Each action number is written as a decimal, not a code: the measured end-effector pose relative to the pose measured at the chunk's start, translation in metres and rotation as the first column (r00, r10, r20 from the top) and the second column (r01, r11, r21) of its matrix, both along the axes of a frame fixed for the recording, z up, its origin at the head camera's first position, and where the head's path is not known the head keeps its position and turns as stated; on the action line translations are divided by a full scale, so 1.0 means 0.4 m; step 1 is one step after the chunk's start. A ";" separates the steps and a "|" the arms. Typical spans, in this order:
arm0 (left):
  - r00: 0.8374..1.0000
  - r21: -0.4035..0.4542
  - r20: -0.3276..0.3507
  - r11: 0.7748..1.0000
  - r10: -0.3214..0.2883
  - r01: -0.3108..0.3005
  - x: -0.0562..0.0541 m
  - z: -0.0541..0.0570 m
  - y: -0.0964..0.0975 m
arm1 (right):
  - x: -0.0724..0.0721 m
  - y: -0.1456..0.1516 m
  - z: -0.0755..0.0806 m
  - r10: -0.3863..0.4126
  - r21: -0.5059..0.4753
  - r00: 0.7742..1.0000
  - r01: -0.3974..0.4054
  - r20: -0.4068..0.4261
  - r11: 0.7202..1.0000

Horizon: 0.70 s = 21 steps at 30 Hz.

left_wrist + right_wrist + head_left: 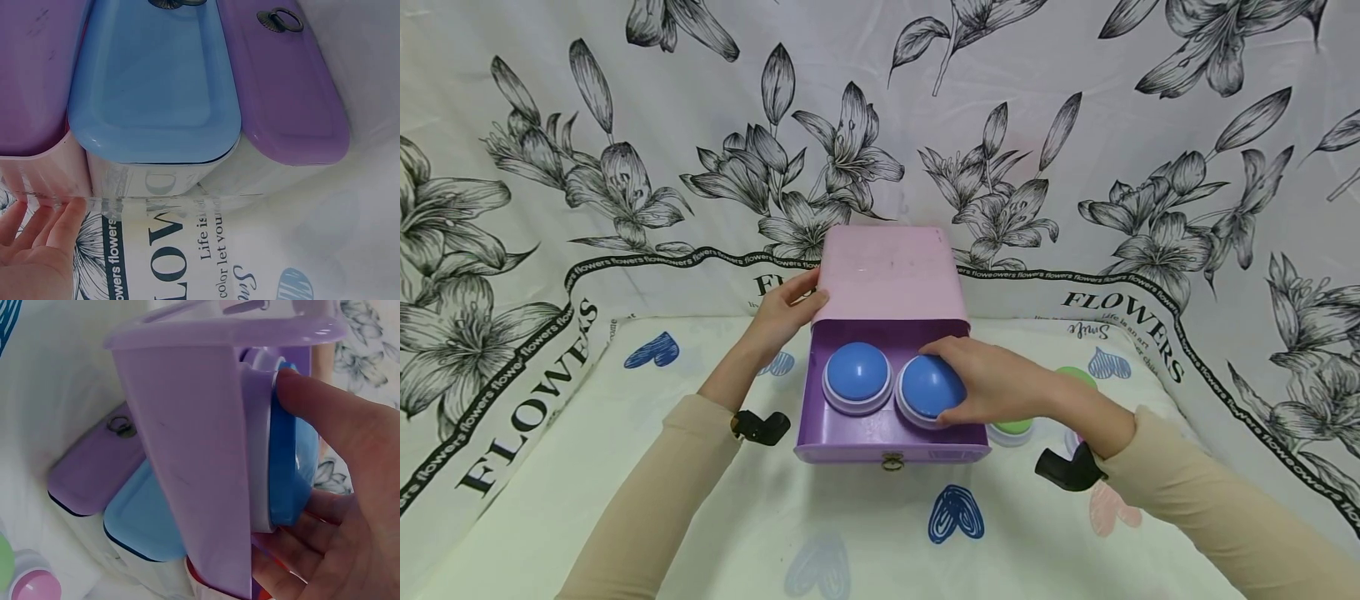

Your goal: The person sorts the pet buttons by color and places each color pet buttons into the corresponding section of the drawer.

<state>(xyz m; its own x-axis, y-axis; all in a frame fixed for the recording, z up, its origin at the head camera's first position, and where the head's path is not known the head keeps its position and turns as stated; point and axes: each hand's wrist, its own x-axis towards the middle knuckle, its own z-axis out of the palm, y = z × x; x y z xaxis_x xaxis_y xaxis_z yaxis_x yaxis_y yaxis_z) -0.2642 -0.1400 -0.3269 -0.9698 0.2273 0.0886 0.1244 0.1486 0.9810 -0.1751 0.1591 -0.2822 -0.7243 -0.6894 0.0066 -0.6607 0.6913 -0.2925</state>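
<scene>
Counted: three drawers (156, 87), two purple and one blue; three ring pulls (892, 465); two blue domes (857, 371); one pink dome (36, 587) in view; one left hand (782, 312); one right hand (988, 377); two black wrist devices (762, 427). Green domes (1015, 427): at least one, partly hidden, exact number undetermined.

My right hand (988, 379) grips a blue, pale-based dome button (931, 387); beside it, a blue twin (857, 372); around both, a purple drawer (868, 435); beyond, white fabric (850, 42) patterned with black flowers (853, 133).
</scene>
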 end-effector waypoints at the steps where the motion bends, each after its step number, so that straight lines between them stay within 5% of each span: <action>1: 1.000 -0.004 -0.003 1.000 0.003 -0.003 -0.003 -0.004 -0.001 | 0.000 -0.001 -0.002 0.001 0.005 1.000 -0.001 -0.002 1.000; 14: 1.000 -0.006 -0.016 1.000 0.004 -0.004 -0.009 -0.015 -0.006 | 0.000 -0.015 -0.015 0.010 0.078 1.000 -0.008 -0.025 0.997; 21: 1.000 0.011 0.002 1.000 -0.006 0.006 0.018 0.019 0.002 | -0.003 -0.016 -0.022 0.039 0.096 0.998 -0.034 -0.058 0.995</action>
